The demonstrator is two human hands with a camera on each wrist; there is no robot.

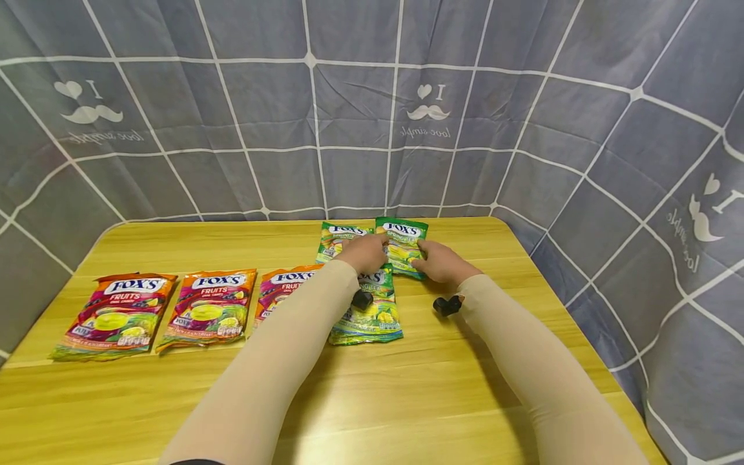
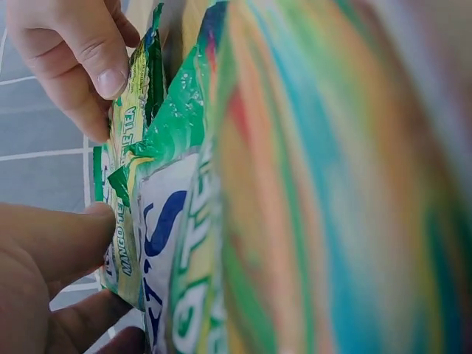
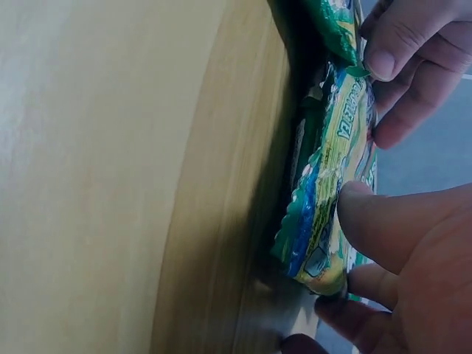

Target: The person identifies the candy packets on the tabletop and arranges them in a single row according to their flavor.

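Three green Fox's Spring Tea candy bags lie on the right half of the table. Both hands are at the back right candy bag [image 1: 401, 248], which reads mango tea in the left wrist view. My left hand [image 1: 367, 254] pinches its left edge, thumb on the printed face. Its right side is gripped by my right hand [image 3: 420, 265], with the thumb on top and fingers at the edge. Beneath my left forearm lies the front green bag [image 1: 372, 320], partly covered. The back left green bag [image 1: 334, 242] sits beside the left hand, partly hidden by it.
Three purple and orange Fox's Fruits bags stand in a row to the left: a far left bag [image 1: 119, 313], a middle bag [image 1: 209, 307] and one [image 1: 276, 290] partly behind the left sleeve. A grey checked curtain [image 1: 354, 116] borders the wooden table [image 1: 442, 400].
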